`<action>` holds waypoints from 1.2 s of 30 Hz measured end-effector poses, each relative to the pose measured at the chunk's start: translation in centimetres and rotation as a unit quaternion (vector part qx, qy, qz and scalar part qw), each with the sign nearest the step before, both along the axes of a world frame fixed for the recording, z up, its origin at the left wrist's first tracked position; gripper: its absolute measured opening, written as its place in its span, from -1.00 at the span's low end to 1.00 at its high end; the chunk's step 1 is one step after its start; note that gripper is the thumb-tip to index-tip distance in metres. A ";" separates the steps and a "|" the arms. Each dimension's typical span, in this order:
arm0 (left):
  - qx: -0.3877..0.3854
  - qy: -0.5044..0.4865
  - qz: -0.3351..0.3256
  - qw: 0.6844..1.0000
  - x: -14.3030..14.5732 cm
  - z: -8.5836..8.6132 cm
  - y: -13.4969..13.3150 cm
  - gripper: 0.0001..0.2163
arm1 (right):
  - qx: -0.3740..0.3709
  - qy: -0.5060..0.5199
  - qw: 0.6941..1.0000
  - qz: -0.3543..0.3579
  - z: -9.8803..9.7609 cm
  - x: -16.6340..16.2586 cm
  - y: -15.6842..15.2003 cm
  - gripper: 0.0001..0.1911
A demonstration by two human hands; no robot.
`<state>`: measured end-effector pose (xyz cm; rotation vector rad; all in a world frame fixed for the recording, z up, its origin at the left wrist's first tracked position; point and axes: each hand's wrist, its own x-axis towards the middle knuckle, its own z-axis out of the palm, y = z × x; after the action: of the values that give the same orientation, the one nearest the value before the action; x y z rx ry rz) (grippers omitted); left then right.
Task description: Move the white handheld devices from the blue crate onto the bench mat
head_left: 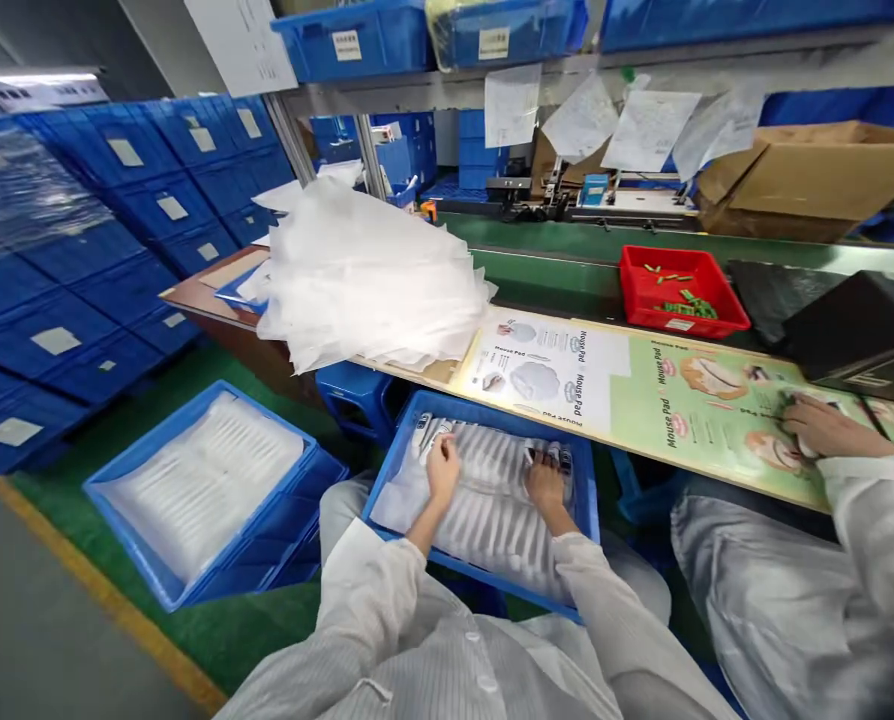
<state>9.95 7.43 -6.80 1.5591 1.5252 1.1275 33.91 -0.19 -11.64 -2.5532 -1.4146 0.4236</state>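
Note:
A blue bin [593, 490] rests on my lap, lined with a translucent white foam sheet [394, 505] whose ridges run in two rows. At the bin's far left, my left hand [443, 468] has its fingers closed on a small white-and-black device [439, 430]. A similar small device [421, 432] lies just left of it. My right hand [546, 482] is at the far right of the bin, fingers curled round another small black-and-white device [531, 452]. One more such device [565, 458] sits beside that hand. The exact kind of these devices is too small to tell.
A pile of white foam sheets [372, 270] covers the bench's left end. A red tray [631, 280] holds small green cylinders. On the right, a co-worker's hand [829, 428] works over printed mats [642, 400]. Stacked blue bins [297, 530] stand on the floor at left.

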 end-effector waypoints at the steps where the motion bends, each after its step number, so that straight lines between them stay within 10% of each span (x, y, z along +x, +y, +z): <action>1: -0.028 0.050 -0.002 0.998 -1.9 -1.0 0.4 -0.75 | 0.003 0.012 1.000 -0.012 0.3 -0.2 0.0 -0.48; 6: -0.126 0.186 -0.069 0.972 -6.3 -3.3 5.3 -0.77 | 0.154 0.157 0.966 -0.134 1.3 -3.1 -5.3 -0.40; 12: -0.124 0.222 -0.034 0.967 -4.1 -4.4 6.8 -0.79 | 0.256 0.324 0.888 -0.205 1.3 -8.7 -15.9 -0.39; 16: -0.182 0.224 -0.009 0.957 -3.0 -3.6 7.6 -0.82 | 0.282 0.325 0.867 -0.251 3.6 -9.9 -17.5 -0.31; 24: -0.179 0.095 -0.056 0.978 -3.2 -0.2 4.2 -0.83 | 0.342 0.357 0.842 -0.214 9.3 -7.2 -11.0 -0.37; 28: -0.058 -0.091 -0.155 0.982 -1.6 4.9 1.3 -0.66 | 0.414 0.292 0.846 -0.167 14.5 -4.1 -5.8 -0.40; 33: -0.039 -0.136 -0.249 0.958 5.3 13.5 6.5 -0.45 | 0.483 0.227 0.832 -0.152 18.0 0.1 4.4 -0.27; 36: -0.078 -0.126 -0.248 0.957 10.5 15.7 11.1 -0.47 | 0.428 0.230 0.852 -0.197 17.7 1.5 9.7 -0.31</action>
<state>20.48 18.58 8.94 1.5070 0.9544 0.8521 35.40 9.51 6.05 -1.7559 -0.6435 0.2255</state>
